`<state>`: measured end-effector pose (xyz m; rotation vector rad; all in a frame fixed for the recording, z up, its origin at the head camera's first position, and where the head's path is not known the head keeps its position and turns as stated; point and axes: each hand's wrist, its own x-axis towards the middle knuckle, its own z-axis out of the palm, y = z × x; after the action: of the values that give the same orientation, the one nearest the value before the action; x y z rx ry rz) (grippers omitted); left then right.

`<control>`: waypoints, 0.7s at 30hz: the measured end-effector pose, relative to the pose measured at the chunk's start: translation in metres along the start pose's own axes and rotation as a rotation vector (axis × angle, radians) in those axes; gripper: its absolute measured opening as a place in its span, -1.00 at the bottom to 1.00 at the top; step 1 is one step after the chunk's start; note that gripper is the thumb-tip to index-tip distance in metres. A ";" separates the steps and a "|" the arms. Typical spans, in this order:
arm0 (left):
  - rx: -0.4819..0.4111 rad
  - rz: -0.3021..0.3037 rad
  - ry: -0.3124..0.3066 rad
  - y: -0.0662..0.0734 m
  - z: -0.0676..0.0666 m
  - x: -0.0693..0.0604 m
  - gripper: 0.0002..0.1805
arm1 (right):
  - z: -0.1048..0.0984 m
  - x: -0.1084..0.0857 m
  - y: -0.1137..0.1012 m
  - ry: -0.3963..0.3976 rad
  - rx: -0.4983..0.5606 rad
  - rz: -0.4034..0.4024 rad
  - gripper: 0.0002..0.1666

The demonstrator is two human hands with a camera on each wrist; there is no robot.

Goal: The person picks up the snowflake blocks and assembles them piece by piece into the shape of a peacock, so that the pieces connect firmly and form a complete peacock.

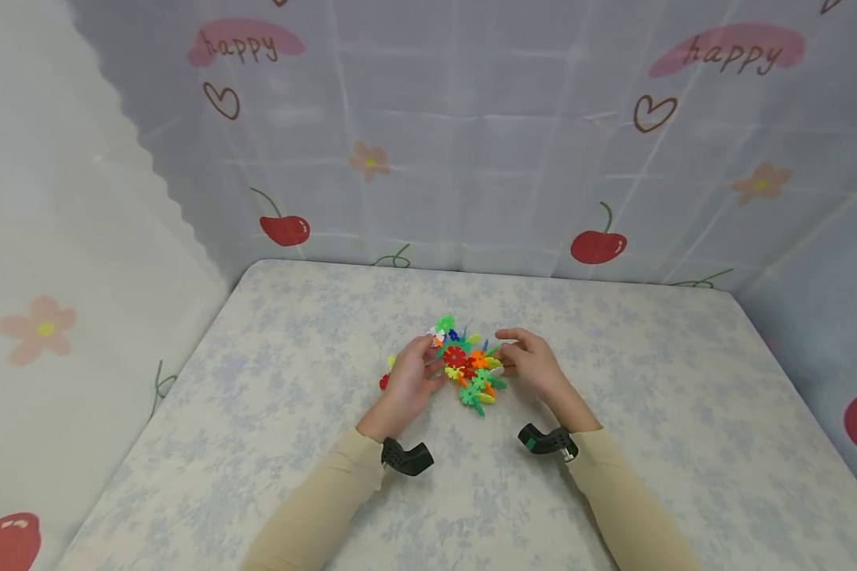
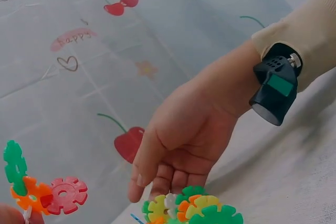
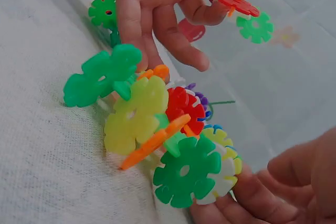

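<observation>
A cluster of joined plastic snowflake discs (image 1: 474, 373) in green, yellow, red, orange and white rests on the table between both hands. My left hand (image 1: 409, 379) is on its left side, fingers spread. Between thumb and finger it pinches a small joined piece, whose orange disc (image 2: 32, 196) links a green disc (image 2: 15, 167) and a pinkish-red disc (image 2: 67, 195). At the cluster's right is my right hand (image 1: 534, 366), thumb and fingers apart. Its fingers (image 3: 262, 195) come up against the cluster's near edge in the right wrist view; whether they press it is hard to see.
A red disc (image 1: 384, 381) with a bit of yellow shows beside the left hand, partly hidden. Patterned cloth covers the table (image 1: 314, 317). A printed curtain (image 1: 457, 143) hangs behind its far edge. Each wrist wears a black camera (image 1: 407, 457).
</observation>
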<state>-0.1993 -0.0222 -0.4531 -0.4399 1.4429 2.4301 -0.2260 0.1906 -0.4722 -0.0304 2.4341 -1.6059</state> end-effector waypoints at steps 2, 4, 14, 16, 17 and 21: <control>0.010 -0.005 0.004 0.000 0.001 0.000 -0.66 | -0.001 0.003 0.004 0.025 0.107 0.059 -0.50; 0.014 -0.007 0.010 -0.001 0.002 0.000 -0.67 | -0.003 0.005 0.008 0.031 0.181 0.096 -0.47; 0.007 -0.031 0.003 -0.007 0.003 0.000 -0.69 | -0.006 0.004 0.010 -0.117 0.439 0.138 -0.38; 0.004 -0.038 0.000 -0.008 0.003 0.000 -0.72 | -0.005 0.003 0.011 -0.195 0.437 0.103 -0.42; 0.002 -0.040 0.002 -0.009 0.003 0.000 -0.76 | -0.004 0.003 0.011 -0.228 0.432 0.084 -0.45; -0.013 -0.051 0.012 -0.010 0.004 -0.001 -0.83 | -0.001 0.002 0.014 -0.299 0.378 -0.011 -0.51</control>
<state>-0.1955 -0.0143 -0.4588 -0.4882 1.4043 2.4024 -0.2271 0.1966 -0.4847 -0.2055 1.8867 -1.8855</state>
